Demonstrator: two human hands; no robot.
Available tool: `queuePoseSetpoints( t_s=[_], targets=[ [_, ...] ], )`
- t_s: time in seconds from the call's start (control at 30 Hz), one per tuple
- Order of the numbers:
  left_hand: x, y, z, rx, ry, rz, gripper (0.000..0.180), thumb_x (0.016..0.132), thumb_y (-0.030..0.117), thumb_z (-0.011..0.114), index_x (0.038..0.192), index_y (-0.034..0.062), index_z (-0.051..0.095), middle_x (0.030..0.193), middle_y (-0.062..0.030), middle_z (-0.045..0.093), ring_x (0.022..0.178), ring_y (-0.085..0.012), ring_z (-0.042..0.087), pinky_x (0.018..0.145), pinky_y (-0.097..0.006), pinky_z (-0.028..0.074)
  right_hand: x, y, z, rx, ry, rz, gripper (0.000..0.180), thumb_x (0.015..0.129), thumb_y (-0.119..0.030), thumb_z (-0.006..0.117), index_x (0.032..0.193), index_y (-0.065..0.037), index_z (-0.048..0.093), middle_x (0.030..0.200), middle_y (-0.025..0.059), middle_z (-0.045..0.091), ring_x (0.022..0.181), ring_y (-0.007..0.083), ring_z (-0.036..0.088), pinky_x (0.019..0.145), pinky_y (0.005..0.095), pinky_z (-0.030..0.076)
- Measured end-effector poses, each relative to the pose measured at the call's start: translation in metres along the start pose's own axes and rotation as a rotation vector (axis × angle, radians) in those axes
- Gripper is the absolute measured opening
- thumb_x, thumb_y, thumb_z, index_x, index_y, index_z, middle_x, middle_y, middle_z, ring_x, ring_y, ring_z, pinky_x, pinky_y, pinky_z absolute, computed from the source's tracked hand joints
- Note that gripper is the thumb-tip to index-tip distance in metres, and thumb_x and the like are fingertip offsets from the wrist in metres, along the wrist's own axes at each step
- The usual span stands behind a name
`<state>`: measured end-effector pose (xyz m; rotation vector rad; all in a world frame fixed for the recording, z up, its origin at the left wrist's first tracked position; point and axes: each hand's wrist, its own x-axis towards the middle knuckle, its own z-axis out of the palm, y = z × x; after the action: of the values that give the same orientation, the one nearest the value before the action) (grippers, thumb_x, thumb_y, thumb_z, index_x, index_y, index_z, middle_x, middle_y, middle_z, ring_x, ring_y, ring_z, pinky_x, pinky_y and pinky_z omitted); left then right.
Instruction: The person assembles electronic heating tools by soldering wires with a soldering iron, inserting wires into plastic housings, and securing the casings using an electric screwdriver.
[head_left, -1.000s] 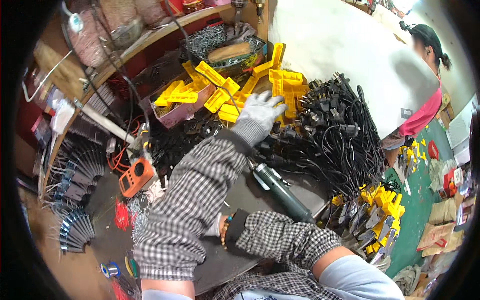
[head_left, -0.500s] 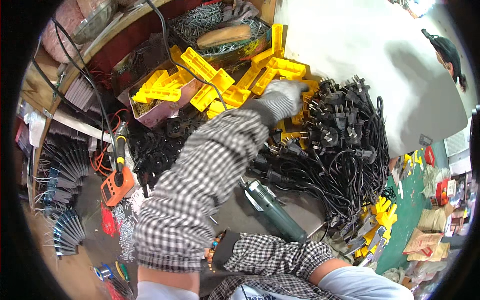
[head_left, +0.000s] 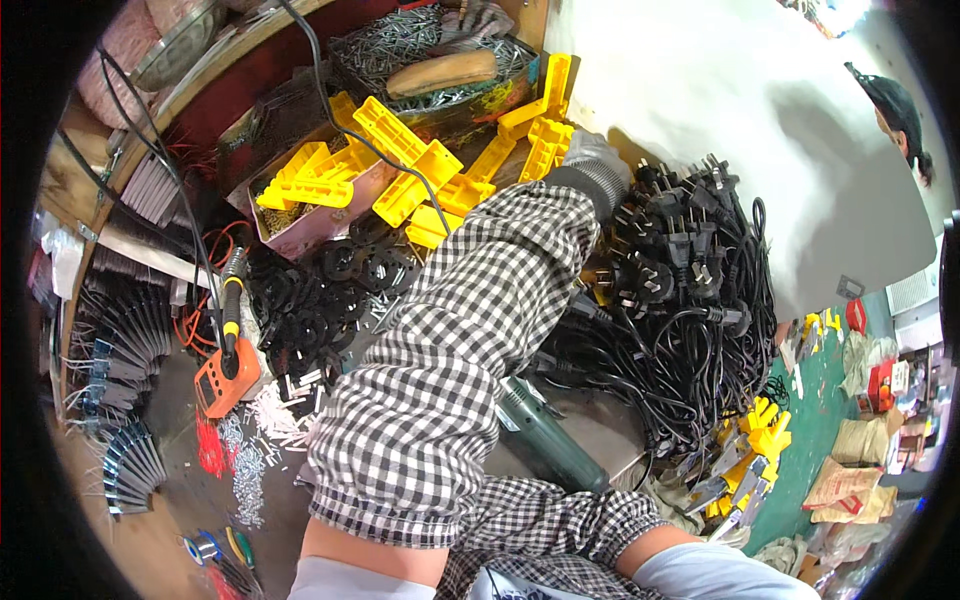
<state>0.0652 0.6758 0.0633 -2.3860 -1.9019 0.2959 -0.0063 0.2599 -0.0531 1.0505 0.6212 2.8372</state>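
Note:
My left arm, in a black-and-white checked sleeve, reaches far up across the bench. My left hand wears a grey-cuffed knit glove and lies at the far end of a pile of yellow plastic pieces, right beside a heap of black power cords with plugs. Its fingers are hidden behind the cuff, so I cannot see whether it holds anything. My right forearm comes in from the lower right and passes under the left arm, which hides the right hand. A green power tool lies below the left elbow.
A pink tray holds more yellow pieces, with black round parts beside it. An orange soldering station and its iron stand at the left. A box of metal bits sits behind. A white board and another person are at the right.
My left arm has stretched further up and right, from the middle of the yellow pieces to their far edge by the cords. My view has tipped closer over the bench.

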Motion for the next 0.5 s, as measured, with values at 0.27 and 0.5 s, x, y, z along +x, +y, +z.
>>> queuePoseSetpoints(
  t_s=[0.27,0.5],
  targets=[
    [-0.019,0.013,-0.027,0.01,0.059,0.219,0.025,0.09,0.019,0.057,0.11,0.0108,0.07,0.108,-0.0096,0.066,0.111,-0.0208,0.054,0.096,-0.04,0.036,0.003,0.009,-0.017,0.012,0.075,0.025,0.048,0.103,-0.028,0.022,0.142,-0.009,0.04,0.148,0.0093,0.04,0.136,0.0228,0.039,0.116,0.0353,0.027],
    [-0.066,-0.022,-0.038,-0.35,-0.074,-0.142,0.014,0.08,0.021,0.067,0.09,0.0141,0.075,0.09,-0.0083,0.072,0.089,-0.0233,0.068,0.08,-0.041,0.05,0.001,0.038,-0.028,0.038,0.119,0.076,0.048,0.103,-0.029,0.021,0.143,-0.008,0.04,0.149,0.0093,0.04,0.136,0.0227,0.039,0.116,0.0354,0.027]
  ],
)
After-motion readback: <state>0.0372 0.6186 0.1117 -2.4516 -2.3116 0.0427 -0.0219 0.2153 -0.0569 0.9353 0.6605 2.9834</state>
